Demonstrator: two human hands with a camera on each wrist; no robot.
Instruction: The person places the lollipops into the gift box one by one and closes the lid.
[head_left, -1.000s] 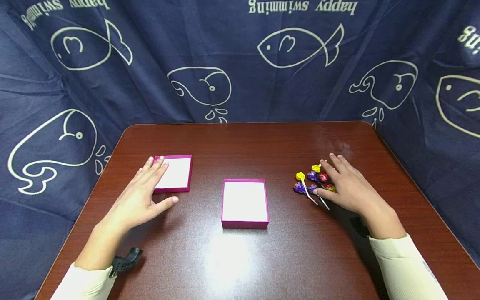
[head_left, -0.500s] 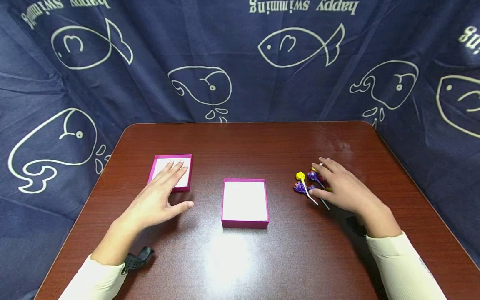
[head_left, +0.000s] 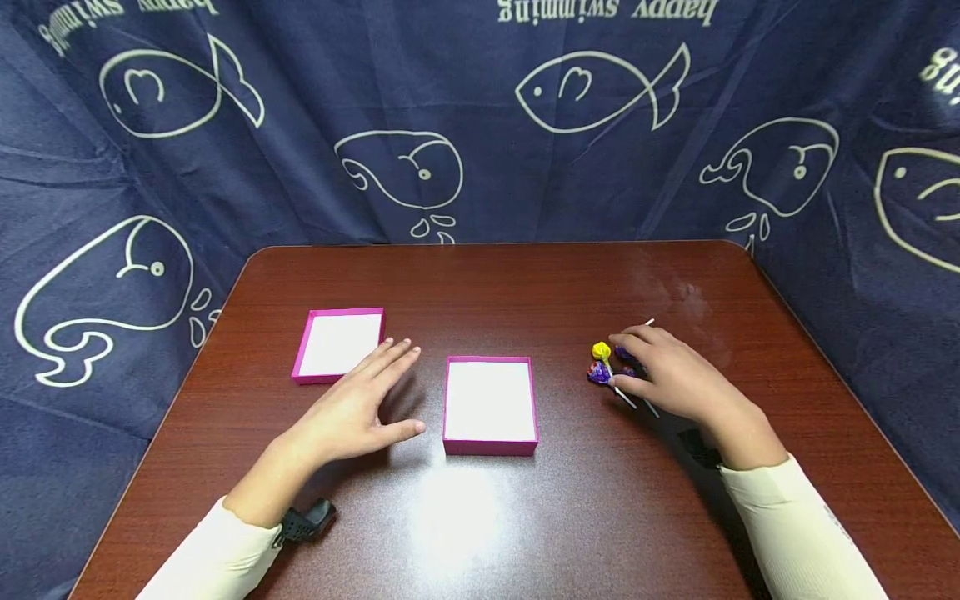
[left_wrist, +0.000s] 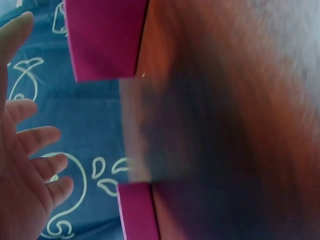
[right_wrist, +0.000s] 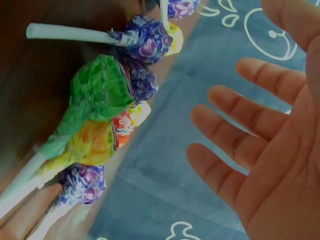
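Note:
My left hand (head_left: 360,412) hovers between two square pink boxes, fingers stretched out and holding nothing. The shallower box (head_left: 313,379) lies beyond its fingertips at the left; the deeper box (head_left: 491,447) stands at the table's middle. Both have white insides. My right hand (head_left: 675,375) is over a group of wrapped lollipops, hiding part of them in the head view. A yellow lollipop (head_left: 601,351) and a purple one (head_left: 598,372) show beside its fingers. In the right wrist view, a green lollipop (right_wrist: 100,87) and several others lie apart from the loosely spread, bare fingers.
The brown table (head_left: 480,292) reflects a bright light near its front. A dark blue curtain (head_left: 480,183) with white fish and whale drawings hangs behind and along the sides. A black wrist strap (head_left: 307,521) sits on the left wrist.
My left hand has moved right, from over the shallow box towards the deeper one. My right hand has shifted slightly left over the lollipops. The boxes stay put.

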